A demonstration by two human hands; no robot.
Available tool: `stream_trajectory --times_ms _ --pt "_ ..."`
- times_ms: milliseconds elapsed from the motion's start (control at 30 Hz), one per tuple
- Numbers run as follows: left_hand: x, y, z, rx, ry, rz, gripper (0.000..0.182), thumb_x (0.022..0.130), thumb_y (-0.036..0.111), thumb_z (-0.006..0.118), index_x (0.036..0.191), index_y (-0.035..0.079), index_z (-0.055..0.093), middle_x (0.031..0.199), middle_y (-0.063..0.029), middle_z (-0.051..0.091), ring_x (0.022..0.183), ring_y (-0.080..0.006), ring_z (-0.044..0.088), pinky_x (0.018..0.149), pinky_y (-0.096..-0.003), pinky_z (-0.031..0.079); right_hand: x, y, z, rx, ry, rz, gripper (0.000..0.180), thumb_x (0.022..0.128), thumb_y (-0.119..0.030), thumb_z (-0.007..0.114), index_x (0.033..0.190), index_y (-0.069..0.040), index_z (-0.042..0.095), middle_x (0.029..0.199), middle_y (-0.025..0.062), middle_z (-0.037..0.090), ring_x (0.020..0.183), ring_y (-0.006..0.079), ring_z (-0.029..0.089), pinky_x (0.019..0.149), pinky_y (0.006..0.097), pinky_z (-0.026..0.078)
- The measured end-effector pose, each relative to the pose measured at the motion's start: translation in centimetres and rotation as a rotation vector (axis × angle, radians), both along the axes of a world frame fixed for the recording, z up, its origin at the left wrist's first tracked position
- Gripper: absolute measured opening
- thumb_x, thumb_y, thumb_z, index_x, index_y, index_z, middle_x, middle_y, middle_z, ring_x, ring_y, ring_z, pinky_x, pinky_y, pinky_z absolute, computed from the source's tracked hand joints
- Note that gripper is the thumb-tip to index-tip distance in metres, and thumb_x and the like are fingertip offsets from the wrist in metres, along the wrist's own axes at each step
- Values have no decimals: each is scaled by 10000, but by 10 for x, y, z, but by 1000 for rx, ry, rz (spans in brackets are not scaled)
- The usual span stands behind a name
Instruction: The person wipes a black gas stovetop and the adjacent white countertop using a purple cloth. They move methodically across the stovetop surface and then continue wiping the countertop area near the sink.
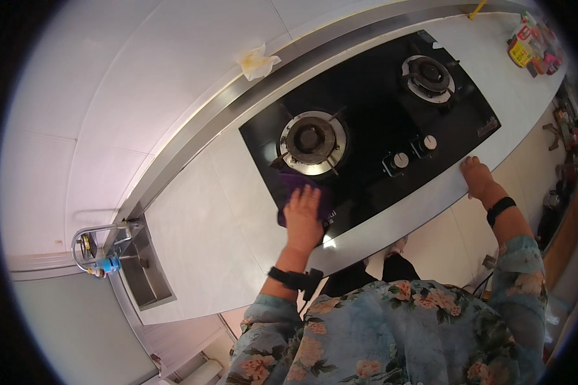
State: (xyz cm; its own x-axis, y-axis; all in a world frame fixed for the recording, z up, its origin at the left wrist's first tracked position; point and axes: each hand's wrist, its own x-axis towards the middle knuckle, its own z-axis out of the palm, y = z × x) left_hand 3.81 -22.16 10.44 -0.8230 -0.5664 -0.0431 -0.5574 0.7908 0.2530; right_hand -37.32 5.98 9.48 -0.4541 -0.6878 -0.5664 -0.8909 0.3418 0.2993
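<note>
A black glass two-burner gas cooktop [366,120] is set into the pale countertop in front of me. My left hand [304,214] lies over a dark purple cloth [296,182], pressing it to the glass at the front left corner. The cloth reaches up to the ring of the left burner [311,139], and part of it is hidden under my fingers and palm. Right of the cooktop's front edge, my right hand [478,177] rests on the countertop's front rim [431,209] with no loose object in it. Two control knobs [400,160] stand between the hands.
The right burner [429,78] has raised pan supports. Behind the cooktop, a stained crumpled tissue [258,62] sits on the metal ledge. At the left are a steel sink [147,279], a curved faucet [77,245] and a blue bottle [108,263]. Packaged goods [534,45] stand far right.
</note>
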Motion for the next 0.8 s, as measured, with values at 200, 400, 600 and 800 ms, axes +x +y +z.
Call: stream_trajectory --times_ms 200,400,600,800 --pt "-6 75 10 66 26 -156 742 691 69 728 1399 53 509 1481 -169 469 1367 -389 412 1073 -499 373 -1 1 -2 1 6 -4 873 450 -200 963 1207 -8 572 1238 148 543 1194 323 513 932 366 544" --pt "6 6 -2 -4 24 82 777 727 167 784 1419 18 465 1485 -196 456 1377 -404 394 1100 -492 368 -1 5 -4 -67 -16 -27 833 436 -173 957 1166 -6 591 1189 142 559 1154 319 532 895 372 555" --pt "5 -70 -15 -75 34 234 681 756 152 768 1368 9 505 1412 -210 524 1343 -411 432 1085 -499 391 -2 5 -4 -78 -17 -13 826 440 -187 956 1161 -11 594 1184 132 567 1156 311 530 897 360 554" --pt "7 -53 -10 -34 16 197 696 746 154 776 1376 30 506 1454 -194 492 1351 -406 421 1070 -497 394 0 5 -4 -63 14 7 852 437 -207 957 1179 -16 587 1190 125 565 1156 303 530 900 344 549"
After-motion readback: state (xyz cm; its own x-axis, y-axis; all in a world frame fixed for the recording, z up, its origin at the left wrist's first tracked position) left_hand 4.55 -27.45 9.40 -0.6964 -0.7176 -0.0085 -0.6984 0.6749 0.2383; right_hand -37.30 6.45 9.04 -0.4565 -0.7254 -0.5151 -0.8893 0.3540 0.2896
